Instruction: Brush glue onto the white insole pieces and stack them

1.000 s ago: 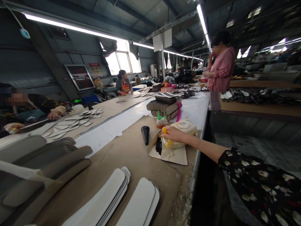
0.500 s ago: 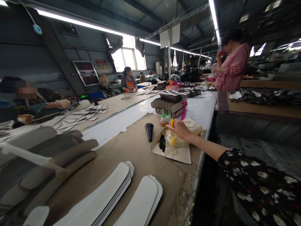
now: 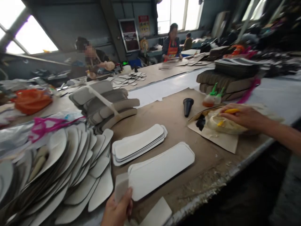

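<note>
- Brush (image 3: 231, 110): yellow handle, lying near level across the tub, gripped in the right hand (image 3: 244, 116); bristle end hidden.
- Tub (image 3: 215, 124): pale, lumpy, with a yellow smear; sits on a brown card sheet (image 3: 221, 142) near the counter (image 3: 164, 116) edge.
- Strip (image 3: 121, 187): small, pale grey, upright, pinched by the left hand (image 3: 116, 212), just beside the end of a long white rounded panel (image 3: 162, 168) lying flat.

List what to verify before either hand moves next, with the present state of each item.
1. Left hand grips the small white piece: ok.
2. Right hand holds the yellow-handled tool: ok.
3. Tool's tip inside the pale tub: cannot tell, the hand hides it.
4. White flat stack lies flat before the left hand: ok.
5. Green-capped bottles upright behind the tub: ok.
6. Black cone stands apart from the right hand: ok.
</note>
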### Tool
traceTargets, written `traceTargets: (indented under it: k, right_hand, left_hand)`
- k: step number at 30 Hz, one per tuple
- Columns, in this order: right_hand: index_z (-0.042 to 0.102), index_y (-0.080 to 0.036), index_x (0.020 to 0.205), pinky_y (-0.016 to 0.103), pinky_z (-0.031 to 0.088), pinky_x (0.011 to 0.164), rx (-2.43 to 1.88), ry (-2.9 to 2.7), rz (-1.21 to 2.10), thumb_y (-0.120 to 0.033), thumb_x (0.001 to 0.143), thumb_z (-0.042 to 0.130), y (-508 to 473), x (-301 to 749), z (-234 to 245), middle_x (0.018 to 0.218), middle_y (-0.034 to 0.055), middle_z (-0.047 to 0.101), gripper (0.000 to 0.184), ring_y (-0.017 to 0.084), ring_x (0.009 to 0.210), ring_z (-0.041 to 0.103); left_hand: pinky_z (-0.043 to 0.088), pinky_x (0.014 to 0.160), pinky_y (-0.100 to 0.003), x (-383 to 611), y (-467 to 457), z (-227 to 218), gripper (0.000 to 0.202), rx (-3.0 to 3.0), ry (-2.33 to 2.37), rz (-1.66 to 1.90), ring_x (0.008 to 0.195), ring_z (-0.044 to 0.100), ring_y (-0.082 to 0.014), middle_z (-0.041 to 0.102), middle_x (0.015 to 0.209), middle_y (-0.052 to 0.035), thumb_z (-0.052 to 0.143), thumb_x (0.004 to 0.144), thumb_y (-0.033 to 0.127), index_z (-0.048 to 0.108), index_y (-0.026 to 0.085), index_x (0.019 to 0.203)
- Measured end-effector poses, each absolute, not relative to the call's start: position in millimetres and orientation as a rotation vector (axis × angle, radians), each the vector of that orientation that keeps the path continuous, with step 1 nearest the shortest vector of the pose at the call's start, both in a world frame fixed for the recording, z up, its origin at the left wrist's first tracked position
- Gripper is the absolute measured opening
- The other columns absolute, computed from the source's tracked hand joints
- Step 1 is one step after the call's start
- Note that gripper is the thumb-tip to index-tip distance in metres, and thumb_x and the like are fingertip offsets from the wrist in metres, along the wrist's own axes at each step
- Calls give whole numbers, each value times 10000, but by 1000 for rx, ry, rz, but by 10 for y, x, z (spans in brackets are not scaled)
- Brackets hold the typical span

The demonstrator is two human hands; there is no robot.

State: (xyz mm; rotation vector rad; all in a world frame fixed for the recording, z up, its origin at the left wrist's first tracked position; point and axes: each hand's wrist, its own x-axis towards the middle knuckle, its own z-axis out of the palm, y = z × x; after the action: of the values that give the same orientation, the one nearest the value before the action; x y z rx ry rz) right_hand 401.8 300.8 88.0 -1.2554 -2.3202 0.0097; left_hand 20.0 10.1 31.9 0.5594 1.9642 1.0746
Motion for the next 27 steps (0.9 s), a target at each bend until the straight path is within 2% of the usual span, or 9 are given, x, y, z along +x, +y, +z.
traceTargets:
  k: [2,6,9,11,13,15,17,20,27]
  right_hand:
    - [574,-263,741,408,424,769,-1163,-2315,-23,-275,727,490,2991,4047,885,805,85,615,86,277,781,580]
    - [609,-270,808,394,393,779,-1214,-2172,-109,-476,751,385,2705,3904,1088,885,88,596,310,275,872,566]
    - [612,-275,734,372,390,674,-1405,-1959,37,-546,716,454,2301,3584,1230,805,69,626,314,238,817,595]
    - [602,-281,706,353,421,638,-1403,-1847,357,-498,762,497,1967,3270,1215,700,57,636,248,206,712,607]
    - [599,-280,764,320,464,602,-1233,-1760,805,-476,796,494,1617,2903,1113,599,29,611,225,175,596,596]
    - [599,-244,816,299,486,576,-1128,-1750,1174,-469,796,510,1308,2531,971,587,22,608,243,174,591,596]
    - [586,-204,797,274,490,572,-1087,-1713,1375,-436,805,514,1089,2213,839,605,19,605,243,150,575,588]
    - [559,-173,784,251,483,571,-1078,-1671,1493,-420,811,505,951,1935,717,608,3,582,254,126,564,574]
    - [549,-165,772,235,460,579,-1131,-1769,1343,-413,817,497,924,1858,775,606,-12,558,258,113,570,553]
  left_hand:
    - [289,437,-231,214,116,320,366,551,1882,1141,410,372,-83,429,404,54,623,631,479,444,183,511]
    - [286,438,-229,257,119,385,328,495,1836,1182,415,379,-88,457,412,46,632,626,449,470,176,542]
    - [299,456,-226,266,89,405,316,476,1788,1210,430,387,-87,468,424,40,638,633,422,476,170,534]
    - [300,459,-222,259,65,394,309,454,1756,1215,437,386,-84,470,433,39,647,630,410,484,164,541]
    - [295,453,-218,250,40,372,312,428,1724,1209,438,380,-82,470,436,38,661,616,412,490,158,553]
    - [291,452,-216,242,16,348,315,415,1690,1204,444,379,-80,475,449,35,664,614,418,502,150,579]
    - [290,458,-213,236,-7,326,311,412,1655,1201,454,377,-76,482,471,33,659,628,416,512,142,611]
    - [284,464,-207,226,-35,300,304,410,1608,1202,467,379,-68,506,516,28,654,644,408,523,134,656]
    - [271,461,-207,218,-61,314,296,435,1527,1232,452,376,-71,498,477,26,668,631,397,539,131,615]
